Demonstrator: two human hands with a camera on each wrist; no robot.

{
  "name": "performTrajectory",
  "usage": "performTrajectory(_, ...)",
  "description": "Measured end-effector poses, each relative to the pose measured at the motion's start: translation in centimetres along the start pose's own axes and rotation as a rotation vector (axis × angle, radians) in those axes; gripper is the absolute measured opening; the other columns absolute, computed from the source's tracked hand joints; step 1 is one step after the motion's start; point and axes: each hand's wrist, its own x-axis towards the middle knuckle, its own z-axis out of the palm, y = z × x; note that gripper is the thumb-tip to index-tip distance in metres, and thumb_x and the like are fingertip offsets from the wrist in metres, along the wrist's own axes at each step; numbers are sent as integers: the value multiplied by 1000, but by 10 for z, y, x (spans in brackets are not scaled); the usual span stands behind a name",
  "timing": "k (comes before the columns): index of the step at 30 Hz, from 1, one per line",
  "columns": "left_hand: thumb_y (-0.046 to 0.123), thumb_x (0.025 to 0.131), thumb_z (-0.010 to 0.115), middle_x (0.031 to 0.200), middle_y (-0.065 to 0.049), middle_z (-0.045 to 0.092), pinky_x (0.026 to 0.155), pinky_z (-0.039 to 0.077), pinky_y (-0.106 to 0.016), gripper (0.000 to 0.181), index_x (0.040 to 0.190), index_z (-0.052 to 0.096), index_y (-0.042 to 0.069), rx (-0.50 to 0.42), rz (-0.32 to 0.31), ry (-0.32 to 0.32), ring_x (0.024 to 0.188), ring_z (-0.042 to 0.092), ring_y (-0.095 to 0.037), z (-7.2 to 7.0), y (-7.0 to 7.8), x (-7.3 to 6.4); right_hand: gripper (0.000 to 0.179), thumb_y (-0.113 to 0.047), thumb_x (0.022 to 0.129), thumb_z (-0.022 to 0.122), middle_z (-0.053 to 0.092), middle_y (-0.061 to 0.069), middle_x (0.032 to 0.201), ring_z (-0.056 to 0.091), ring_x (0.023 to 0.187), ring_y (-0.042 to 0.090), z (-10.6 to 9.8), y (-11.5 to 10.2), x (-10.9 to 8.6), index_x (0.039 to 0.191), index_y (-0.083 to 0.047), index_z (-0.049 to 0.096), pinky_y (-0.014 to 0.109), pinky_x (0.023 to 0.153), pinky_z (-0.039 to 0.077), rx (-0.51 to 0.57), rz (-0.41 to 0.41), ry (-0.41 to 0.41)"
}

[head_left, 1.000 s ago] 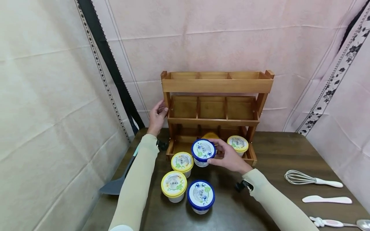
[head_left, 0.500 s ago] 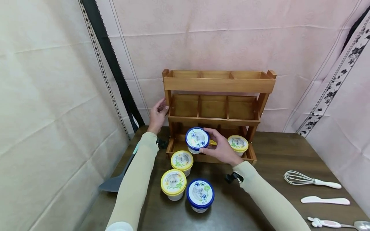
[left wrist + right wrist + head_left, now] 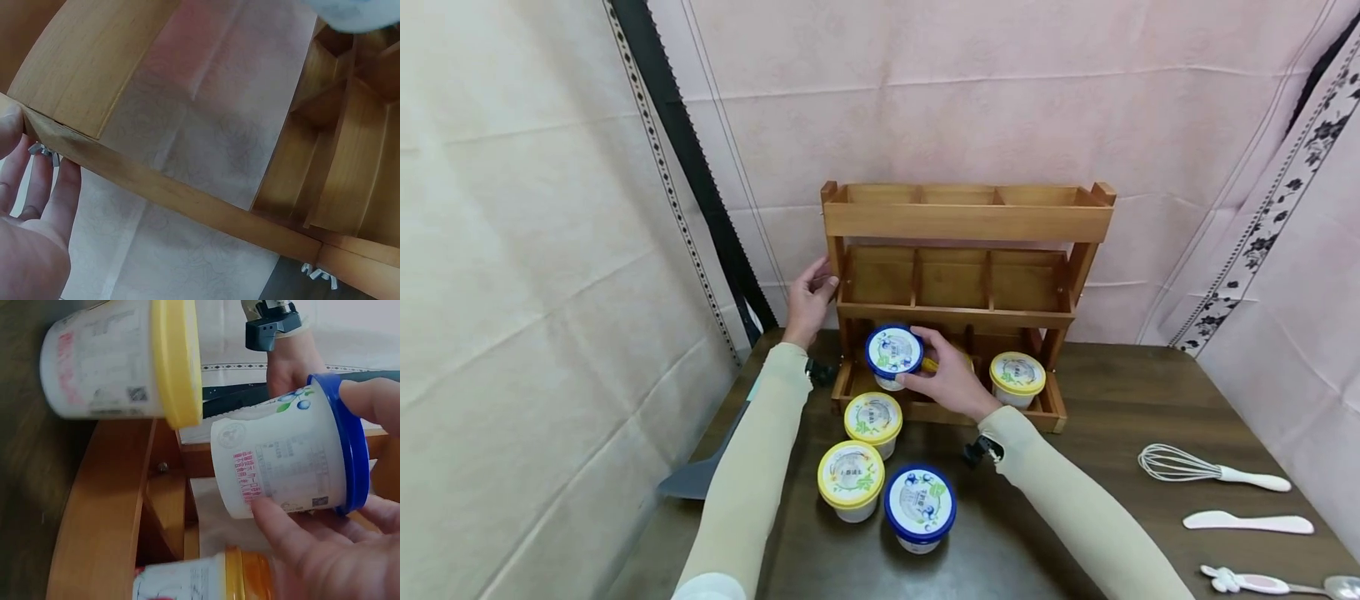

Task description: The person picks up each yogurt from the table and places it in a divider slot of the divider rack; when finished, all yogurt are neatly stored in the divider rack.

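My right hand [image 3: 949,373] grips a white tub with a blue lid [image 3: 895,350], held over the left part of the wooden rack's bottom tier. In the right wrist view, thumb and fingers wrap this tub [image 3: 281,453], which has a blueberry print. My left hand [image 3: 809,302] holds the left side post of the three-tier wooden rack [image 3: 966,223]. The left wrist view has the thumb on one side of that post [image 3: 175,199] and fingers on the other, by a wing nut. Behind the right hand, an orange-lidded container [image 3: 247,575] sits in the bottom tier, mostly hidden from the head view.
A yellow-lidded tub [image 3: 1018,377] stands in the bottom tier's right part. On the table before the rack are two yellow-lidded tubs, one nearer [image 3: 851,479], and a blue-lidded tub [image 3: 920,507]. Whisk [image 3: 1210,467], white knife [image 3: 1247,522] and spoon [image 3: 1262,582] lie right; a grey spatula [image 3: 692,479] left.
My right hand has carried the blue-lidded tub up, left and away from me, from in front of the rack to over its bottom tier. The left hand keeps its place on the post.
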Motion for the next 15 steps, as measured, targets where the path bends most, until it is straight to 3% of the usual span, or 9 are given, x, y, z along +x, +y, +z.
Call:
performTrajectory(8,20,104,69,143,-9,64,110,55,-40,45,148,62,24,-15,13,15,129,60,-26,-1,2,-1,87,-38,90,86,50,8,159,55,144,34,17,-3,18,161,-24,39,53,112,53,-96,88,-13)
performTrajectory(15,20,102,72,135,-11,66,107,55,-36,45,146,64,21,-16,25,13,122,62,-24,1,1,-2,85,-38,91,85,52,9,157,57,141,33,29,11,29,160,-21,39,52,113,52,-133,80,-15)
